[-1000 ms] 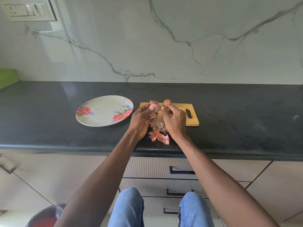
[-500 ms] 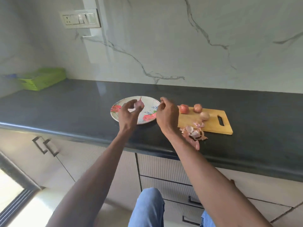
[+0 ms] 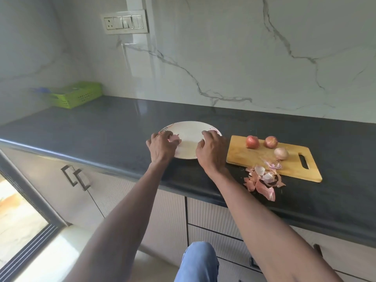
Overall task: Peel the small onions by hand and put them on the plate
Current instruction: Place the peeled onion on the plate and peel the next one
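Risk: peeled onion (image 3: 175, 138), pinched by left hand (image 3: 161, 148) over plate (image 3: 189, 129)'s 9 o'clock rim, may roll off; right hand (image 3: 211, 152) loosely curled, empty.

One view only, worn on the head, wide-angle. Looks forward and down from above the dark surface (image 3: 105, 127), standing close at its front edge. Faces the marbled wall (image 3: 244, 58) at a slant, so the surface runs from near left to far right across the frame. Bends straight lines near the borders. Takes in both forearms reaching out from the bottom edge, with the left hand (image 3: 161, 147) and right hand (image 3: 212, 151) near mid-frame over the plate (image 3: 189, 129). Catches the cutting board (image 3: 264, 159) right of centre, a green basket (image 3: 77, 94) far left, cabinet fronts (image 3: 166, 216) and a knee in blue jeans (image 3: 199, 261) below.
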